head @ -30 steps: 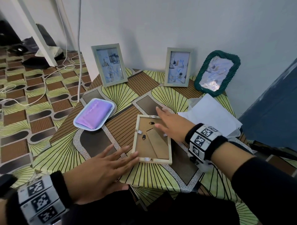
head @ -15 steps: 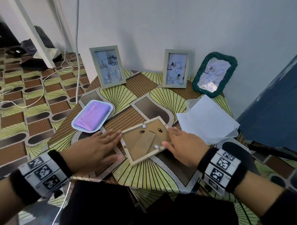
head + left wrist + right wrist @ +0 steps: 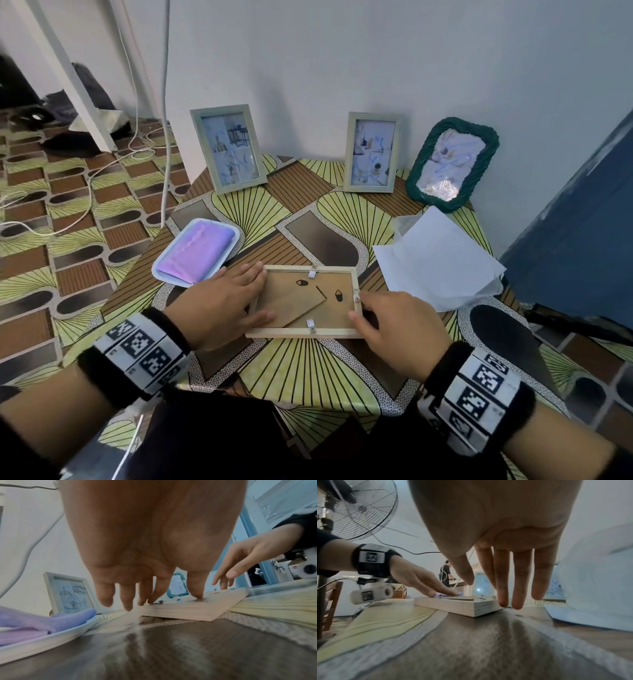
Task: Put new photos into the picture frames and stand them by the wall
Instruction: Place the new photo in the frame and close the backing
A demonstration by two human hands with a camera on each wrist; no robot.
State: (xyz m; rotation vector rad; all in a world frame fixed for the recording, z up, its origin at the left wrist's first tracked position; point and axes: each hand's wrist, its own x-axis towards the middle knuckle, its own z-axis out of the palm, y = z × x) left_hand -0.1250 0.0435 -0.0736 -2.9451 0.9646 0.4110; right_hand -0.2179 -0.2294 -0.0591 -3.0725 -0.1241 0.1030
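Observation:
A light wooden picture frame [image 3: 305,332] lies face down on the table, its brown backing board and folded stand facing up, long side toward me. My left hand [image 3: 226,301] rests flat on the frame's left end, fingers straight [image 3: 126,601]. My right hand [image 3: 387,318] touches the frame's right end with straight fingers [image 3: 503,601] beside its corner. Three filled frames lean by the wall: a pale one [image 3: 227,149], another pale one [image 3: 371,152] and a green braided one [image 3: 452,164].
A white tray [image 3: 161,270] with a folded purple cloth [image 3: 198,253] sits left of the frame. White sheets of paper [image 3: 435,260] lie on a clear bag at the right. A blue panel [image 3: 579,222] stands at the right edge. Cables trail on the floor at left.
The face-down frame has been turned from upright-lengthwise to lying crosswise in front of me. Both hands followed it, ending at its left and right ends.

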